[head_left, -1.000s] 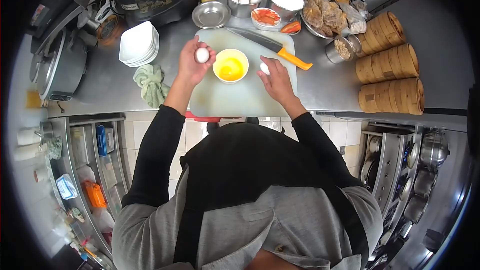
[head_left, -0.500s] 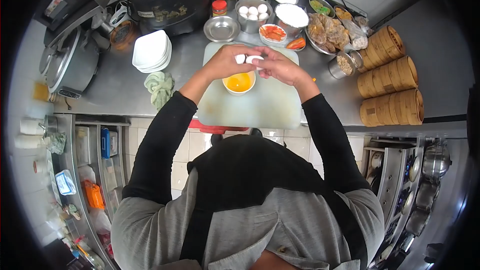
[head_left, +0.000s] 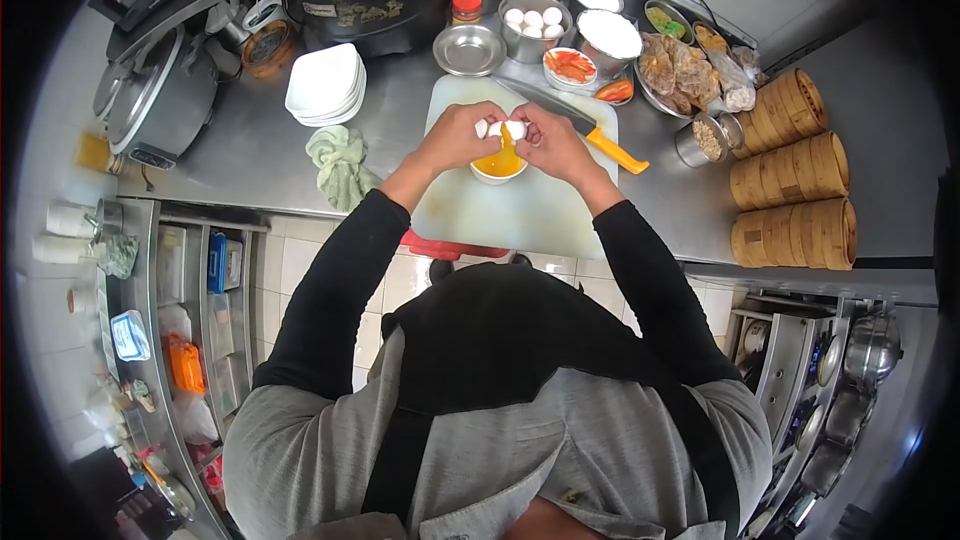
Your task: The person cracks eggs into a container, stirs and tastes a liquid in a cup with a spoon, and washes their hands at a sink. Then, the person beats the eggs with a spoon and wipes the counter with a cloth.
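Note:
My left hand [head_left: 457,139] and my right hand [head_left: 556,147] are closed on a cracked egg [head_left: 516,129], whose white shell is split apart between them. Yellow egg runs down from the gap into a small white bowl [head_left: 497,179] just beneath. The bowl holds yellow egg and stands on the pale cutting board [head_left: 540,225]. To the right of my right hand lies a knife [head_left: 617,151] with a yellow handle, its blade angled across the board. My fingertips partly cover the shell and the bowl's far rim.
Behind the board stand a metal pot [head_left: 531,44] of eggs, a shallow metal dish [head_left: 469,49] and a bowl of red pieces [head_left: 570,67]. White square dishes [head_left: 326,85] and a cloth [head_left: 340,166] lie left. Bamboo steamers [head_left: 793,178] are stacked at right.
The shell has been pulled apart, and egg now streams into the bowl. My hands have come lower over the bowl. The view has shifted, and the knife shows more fully.

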{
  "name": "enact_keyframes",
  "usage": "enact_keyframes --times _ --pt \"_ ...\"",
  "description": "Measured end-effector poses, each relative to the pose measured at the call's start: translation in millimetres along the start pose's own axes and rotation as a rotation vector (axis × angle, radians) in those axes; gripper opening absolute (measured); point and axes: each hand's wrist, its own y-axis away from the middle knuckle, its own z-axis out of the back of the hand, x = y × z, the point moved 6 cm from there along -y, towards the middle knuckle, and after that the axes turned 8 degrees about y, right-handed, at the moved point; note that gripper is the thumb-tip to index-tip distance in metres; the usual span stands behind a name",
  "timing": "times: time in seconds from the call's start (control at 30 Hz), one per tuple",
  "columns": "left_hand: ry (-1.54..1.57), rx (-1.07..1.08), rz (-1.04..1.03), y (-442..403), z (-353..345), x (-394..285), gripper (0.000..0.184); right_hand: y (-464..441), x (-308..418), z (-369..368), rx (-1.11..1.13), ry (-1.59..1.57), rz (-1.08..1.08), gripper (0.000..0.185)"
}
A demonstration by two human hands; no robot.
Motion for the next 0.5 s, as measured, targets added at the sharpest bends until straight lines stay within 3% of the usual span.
enact_keyframes --times 0.27,0.4,0.43,0.5 --pt "-0.064 -0.053 -0.175 -13 30 -38 0.034 -5 38 37 -0.157 0.169 0.254 0.038" --pt "-0.023 -0.103 0.057 -26 32 -37 0.04 -8 56 36 -0.195 0.206 0.251 0.04" --pt "-0.013 -0.113 0.051 -30 27 -24 0.041 -11 46 28 -0.177 0.188 0.185 0.037" --pt "0.475 -0.208 0.424 -24 20 12 0.044 -15 -21 -13 -0.041 -0.655 -0.346 0.032"
